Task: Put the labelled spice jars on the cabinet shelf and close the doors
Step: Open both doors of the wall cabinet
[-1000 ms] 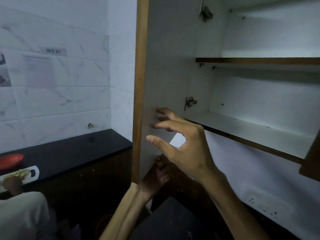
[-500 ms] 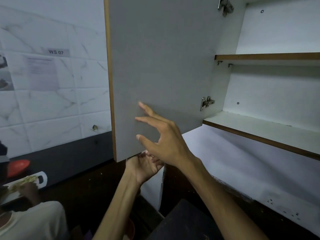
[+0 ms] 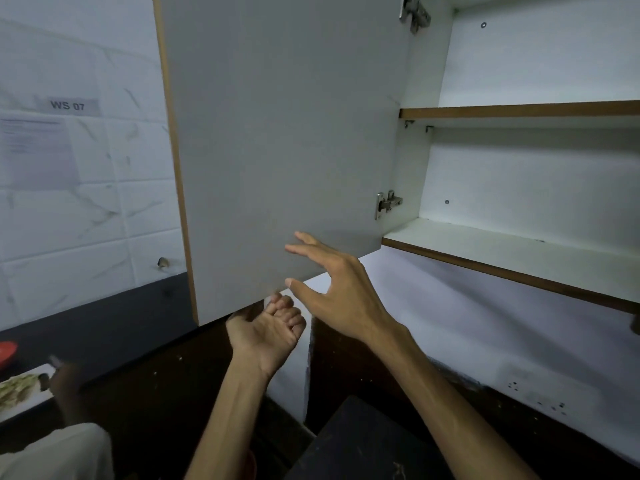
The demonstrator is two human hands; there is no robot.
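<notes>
The wall cabinet's left door [image 3: 284, 150] stands swung wide open, its grey inner face toward me. My left hand [image 3: 268, 329] is just under the door's bottom edge, palm up, fingers curled near the edge; contact is unclear. My right hand [image 3: 334, 289] hovers in front of the door's lower part with fingers spread and nothing in it. The lower shelf [image 3: 512, 251] and the upper shelf [image 3: 519, 110] of the cabinet show bare white boards. No spice jars are in view.
Another person sits at the lower left, a pale sleeve [image 3: 55, 452] and a hand by a plate of food [image 3: 20, 393]. A black counter [image 3: 104, 317] runs below the tiled wall with a "WS 07" label [image 3: 67, 105]. A dark surface [image 3: 363, 445] lies below my arms.
The left door has swung further open to the left. My left hand stayed under its bottom edge, and my right hand followed along its inner face, fingers still spread.
</notes>
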